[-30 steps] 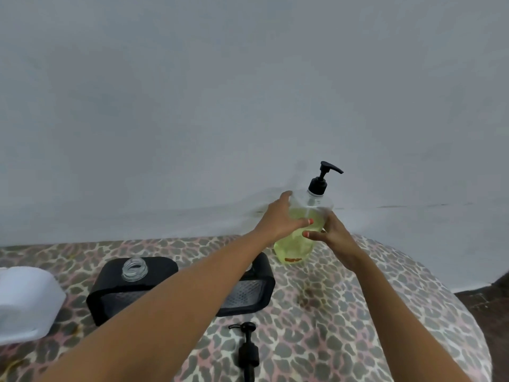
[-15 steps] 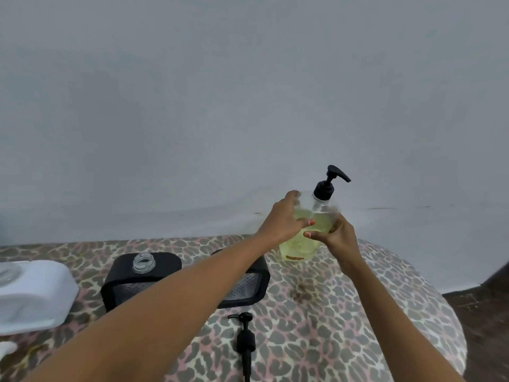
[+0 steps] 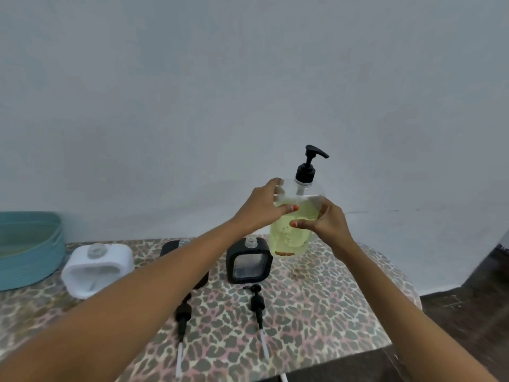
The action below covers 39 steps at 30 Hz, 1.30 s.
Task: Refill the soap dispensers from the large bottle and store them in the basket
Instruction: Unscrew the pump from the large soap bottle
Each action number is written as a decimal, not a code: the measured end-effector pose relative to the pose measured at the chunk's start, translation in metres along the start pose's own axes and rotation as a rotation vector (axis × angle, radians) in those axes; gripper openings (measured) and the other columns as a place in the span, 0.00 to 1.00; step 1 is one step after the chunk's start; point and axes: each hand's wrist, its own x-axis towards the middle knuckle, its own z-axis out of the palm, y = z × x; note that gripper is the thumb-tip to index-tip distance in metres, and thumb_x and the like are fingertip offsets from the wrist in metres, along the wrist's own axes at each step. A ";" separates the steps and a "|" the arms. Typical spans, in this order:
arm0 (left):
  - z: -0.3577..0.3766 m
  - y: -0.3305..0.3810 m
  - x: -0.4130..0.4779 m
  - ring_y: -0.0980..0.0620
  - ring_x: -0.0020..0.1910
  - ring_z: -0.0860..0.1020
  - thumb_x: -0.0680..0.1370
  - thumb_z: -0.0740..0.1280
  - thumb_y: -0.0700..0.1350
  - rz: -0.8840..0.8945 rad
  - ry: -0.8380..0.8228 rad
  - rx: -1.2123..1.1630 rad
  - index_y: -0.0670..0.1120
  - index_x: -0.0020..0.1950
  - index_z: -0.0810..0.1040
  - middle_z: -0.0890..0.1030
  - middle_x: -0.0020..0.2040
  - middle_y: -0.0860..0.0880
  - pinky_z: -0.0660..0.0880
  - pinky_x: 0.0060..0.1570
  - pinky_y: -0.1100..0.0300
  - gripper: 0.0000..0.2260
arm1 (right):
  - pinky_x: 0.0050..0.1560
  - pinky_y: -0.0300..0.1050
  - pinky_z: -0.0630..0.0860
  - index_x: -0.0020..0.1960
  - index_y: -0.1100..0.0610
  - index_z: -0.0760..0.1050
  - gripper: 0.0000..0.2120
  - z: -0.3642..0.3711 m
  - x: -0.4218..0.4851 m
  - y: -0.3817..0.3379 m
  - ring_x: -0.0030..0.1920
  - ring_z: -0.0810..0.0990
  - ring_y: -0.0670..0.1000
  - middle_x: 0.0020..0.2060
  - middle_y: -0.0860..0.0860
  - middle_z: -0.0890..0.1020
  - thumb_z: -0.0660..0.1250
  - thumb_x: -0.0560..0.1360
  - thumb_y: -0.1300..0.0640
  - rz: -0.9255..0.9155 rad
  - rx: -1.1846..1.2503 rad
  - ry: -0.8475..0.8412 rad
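Far left of the held large bottle (image 3: pixel 289 238), a basket (image 3: pixel 30 260) has appeared.

On the table (image 3: pixel 316 312), basket (image 3: pixel 30 255) left of 3 dispensers (image 3: pixel 249 264), 2 pumps (image 3: pixel 257 301) before them; bottle (image 3: pixel 289 238) above, right.
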 end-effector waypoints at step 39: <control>-0.019 -0.094 -0.144 0.55 0.62 0.70 0.64 0.75 0.56 -0.224 -0.006 -0.102 0.54 0.68 0.62 0.71 0.66 0.52 0.69 0.63 0.55 0.37 | 0.38 0.24 0.69 0.41 0.48 0.73 0.08 0.096 -0.091 -0.040 0.40 0.75 0.41 0.38 0.44 0.76 0.72 0.70 0.55 -0.079 -0.239 -0.224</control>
